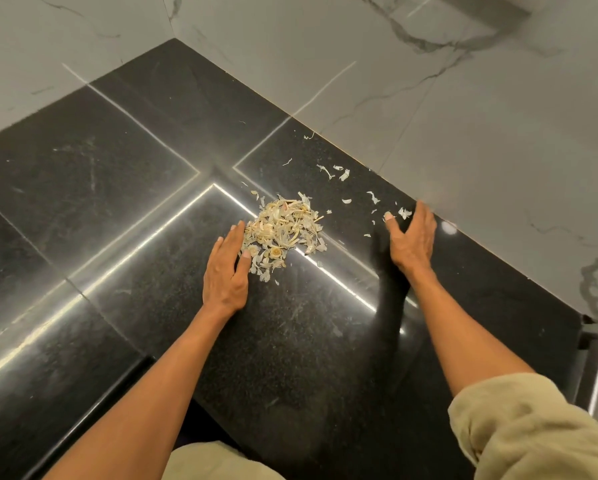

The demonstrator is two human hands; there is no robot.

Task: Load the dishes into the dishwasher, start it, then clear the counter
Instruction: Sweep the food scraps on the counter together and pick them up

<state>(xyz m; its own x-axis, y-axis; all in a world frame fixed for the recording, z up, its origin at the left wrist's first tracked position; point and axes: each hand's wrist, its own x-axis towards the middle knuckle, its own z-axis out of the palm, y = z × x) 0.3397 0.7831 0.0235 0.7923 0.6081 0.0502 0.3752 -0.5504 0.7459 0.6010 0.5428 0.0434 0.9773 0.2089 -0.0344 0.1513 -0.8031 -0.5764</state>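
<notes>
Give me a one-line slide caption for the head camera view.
Both open hands, left hand and right hand, sweep garlic peels together on the black counter.

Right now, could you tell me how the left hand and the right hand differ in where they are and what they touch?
The left hand lies flat against the big pile of peels; the right hand stands apart from that pile, nearer the wall. The left hand is sharp, while the right hand is blurred and sits among scattered scraps. Both are open, on the black counter.
</notes>
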